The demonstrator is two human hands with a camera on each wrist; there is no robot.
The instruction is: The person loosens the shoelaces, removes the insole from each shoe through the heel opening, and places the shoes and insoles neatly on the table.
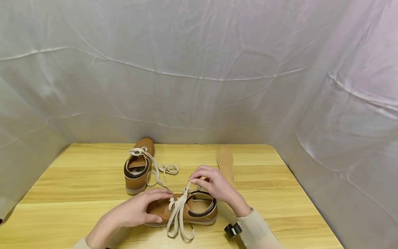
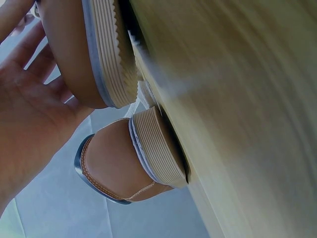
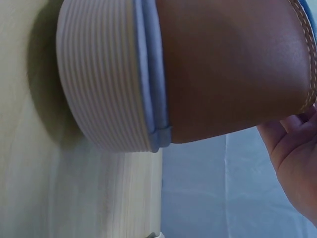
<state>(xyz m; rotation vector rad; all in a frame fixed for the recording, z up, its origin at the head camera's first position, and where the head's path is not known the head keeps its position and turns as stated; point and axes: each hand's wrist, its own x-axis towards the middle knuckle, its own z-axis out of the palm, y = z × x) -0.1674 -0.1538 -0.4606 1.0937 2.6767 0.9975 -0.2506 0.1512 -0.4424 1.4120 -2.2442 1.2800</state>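
A brown low shoe (image 1: 196, 217) lies sideways near the table's front, toe to the left, with cream laces (image 1: 178, 214) hanging over its near side. My left hand (image 1: 136, 209) holds the toe, thumb on the near side and fingers along the far side. In the left wrist view, that hand (image 2: 29, 114) is against the shoe's toe (image 2: 69, 49). Above the tongue, my right hand (image 1: 212, 183) pinches the shoelace between thumb and fingers. The right wrist view shows the shoe's heel (image 3: 228, 69) close up, with part of the right hand (image 3: 297, 163) beyond it; the pinch is hidden there.
A second brown shoe (image 1: 133, 183) stands behind to the left, toe away, its loose laces (image 1: 157, 169) trailing rightward. A tan insole (image 1: 225, 162) lies behind the right hand. Grey fabric (image 1: 186, 100) surrounds the wooden table (image 1: 280, 214). A small black device (image 1: 232, 229) sits at the right wrist.
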